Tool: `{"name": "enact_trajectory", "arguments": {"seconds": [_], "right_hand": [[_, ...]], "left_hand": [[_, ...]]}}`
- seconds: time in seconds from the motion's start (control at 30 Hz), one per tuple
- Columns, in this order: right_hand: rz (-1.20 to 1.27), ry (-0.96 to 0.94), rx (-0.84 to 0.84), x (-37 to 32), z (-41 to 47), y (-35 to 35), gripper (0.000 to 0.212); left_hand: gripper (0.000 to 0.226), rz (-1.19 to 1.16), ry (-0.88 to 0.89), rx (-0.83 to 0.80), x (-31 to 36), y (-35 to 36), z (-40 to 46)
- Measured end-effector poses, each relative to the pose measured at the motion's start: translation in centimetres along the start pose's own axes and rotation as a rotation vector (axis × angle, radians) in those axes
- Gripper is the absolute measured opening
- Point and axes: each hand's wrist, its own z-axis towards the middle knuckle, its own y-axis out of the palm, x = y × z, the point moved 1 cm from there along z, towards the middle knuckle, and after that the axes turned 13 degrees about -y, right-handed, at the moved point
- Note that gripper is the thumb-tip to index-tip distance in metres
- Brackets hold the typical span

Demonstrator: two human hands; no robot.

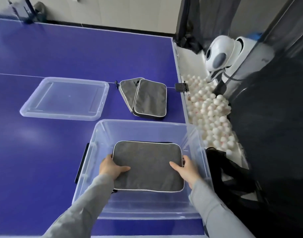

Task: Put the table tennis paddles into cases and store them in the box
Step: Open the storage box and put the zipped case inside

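Note:
A grey paddle case [148,164] with white piping lies flat inside the clear plastic box [142,125] at the near right of the blue table. My left hand [112,168] grips its left edge and my right hand [186,168] grips its right edge, thumbs on top. A dark layer shows under the case's far edge; I cannot tell what it is. Two more grey cases [148,98] lie overlapping on the table just beyond the box. No bare paddle is in sight.
The box's clear lid [64,98] lies on the table to the far left. Right of the table edge, a trough holds several white balls [210,114] below a white ball machine [219,52]. A black net bag [233,177] hangs beside the box.

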Motion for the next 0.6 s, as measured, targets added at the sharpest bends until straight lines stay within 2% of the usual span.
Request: {"name": "enact_trajectory", "arguments": {"seconds": [0.27,0.6], "right_hand": [[-0.100,0.016,-0.049,0.9,0.6,0.7,0.037],[-0.252,0.081,-0.104,1.4,0.4,0.9,0.047]], "left_hand": [[0.076,0.107,-0.066,0.011,-0.7,1.4,1.3],[0.073,0.191,-0.085,-0.018,-1.0,1.9,1.4]]}}
